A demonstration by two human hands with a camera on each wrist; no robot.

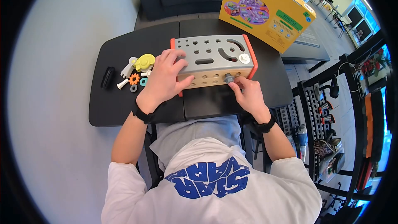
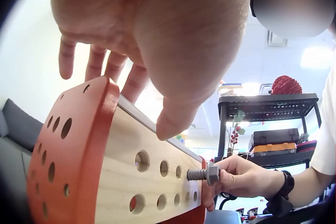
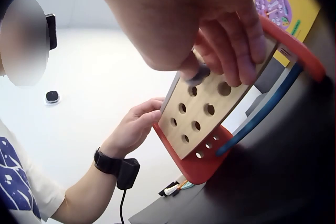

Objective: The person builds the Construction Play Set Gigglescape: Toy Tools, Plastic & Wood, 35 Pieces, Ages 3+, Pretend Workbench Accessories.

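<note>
A toy workbench box (image 1: 219, 45) with a grey top, pale wooden side and red end panels stands on the dark table. My right hand (image 1: 251, 97) pinches a grey hex bolt (image 2: 198, 175) by its head, between thumb and fingers. The threaded shank points at the upper row of holes in the wooden side, near the right end, and most of its thread shows in the left wrist view. Over the box's left end lies my left hand (image 1: 161, 76), fingers spread on the grey top and thumb against the front edge. A white screw head (image 1: 244, 59) sits in the top's right corner.
Left of the box lie a yellow toy piece (image 1: 145, 62), an orange gear (image 1: 134, 79), a grey nut (image 1: 133, 88), a white bolt (image 1: 122, 84) and a black object (image 1: 107, 77). Behind stands a yellow carton (image 1: 282, 8); a shelf rack (image 2: 268, 103) is at the right.
</note>
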